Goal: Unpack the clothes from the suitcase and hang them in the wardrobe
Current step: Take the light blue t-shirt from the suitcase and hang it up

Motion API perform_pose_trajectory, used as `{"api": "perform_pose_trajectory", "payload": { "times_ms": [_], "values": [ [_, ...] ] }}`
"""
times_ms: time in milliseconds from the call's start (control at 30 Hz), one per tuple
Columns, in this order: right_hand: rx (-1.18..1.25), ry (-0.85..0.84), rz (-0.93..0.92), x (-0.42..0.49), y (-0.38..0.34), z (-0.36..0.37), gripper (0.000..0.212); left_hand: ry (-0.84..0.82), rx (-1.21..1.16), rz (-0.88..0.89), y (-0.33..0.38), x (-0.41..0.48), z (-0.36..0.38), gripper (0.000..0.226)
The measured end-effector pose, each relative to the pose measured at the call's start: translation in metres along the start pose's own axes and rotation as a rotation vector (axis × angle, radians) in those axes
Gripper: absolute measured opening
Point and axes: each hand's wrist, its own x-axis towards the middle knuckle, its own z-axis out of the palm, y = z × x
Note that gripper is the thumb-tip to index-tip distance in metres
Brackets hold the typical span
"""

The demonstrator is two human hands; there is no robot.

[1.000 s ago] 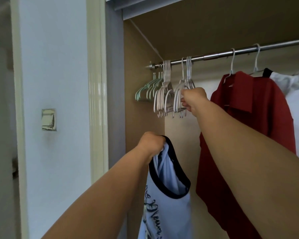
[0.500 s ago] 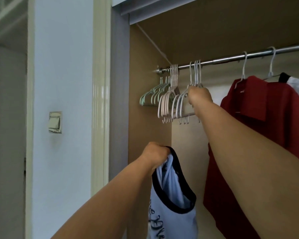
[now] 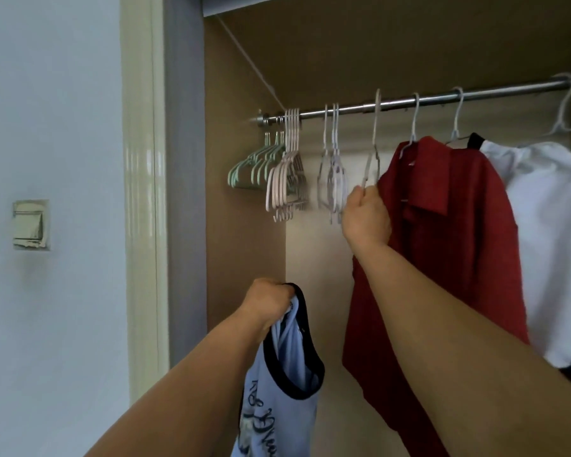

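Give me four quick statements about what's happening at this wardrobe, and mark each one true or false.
1. The left hand grips a light blue top. True.
2. The right hand holds a green hanger. False: its fingers grip a white hanger; the green hangers hang at the left end of the rail.
3. A red shirt hangs from the rail. True.
4. The white garment hangs left of the red shirt. False: it hangs to its right.
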Motion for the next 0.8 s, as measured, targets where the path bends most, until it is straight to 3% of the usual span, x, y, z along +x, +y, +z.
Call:
{"api": "perform_pose_trajectory", "payload": {
  "times_ms": [333,500,667,800],
  "values": [
    [-0.059,-0.006,-0.009,-0.137,0.086,-0.009,0.028,-0.212,-0.020,-0.119,-0.031,-0.028,0.053,0.034],
    [-0.088,-0.104,0.040,-0.199,0.110,-0.018,0.027,-0.212,-0.183,-0.112,-0.042,-0.061,0.066,0.020],
    [-0.094,-0.222,0.041,-0.240,0.109,-0.038,0.048,-0.198,-0.202,-0.247,-0.040,-0.095,0.073,0.036],
    [-0.108,-0.322,0.053,-0.261,0.112,-0.072,0.038,-0.133,-0.288,-0.293,-0.040,-0.134,0.083,0.031]
  ]
}}
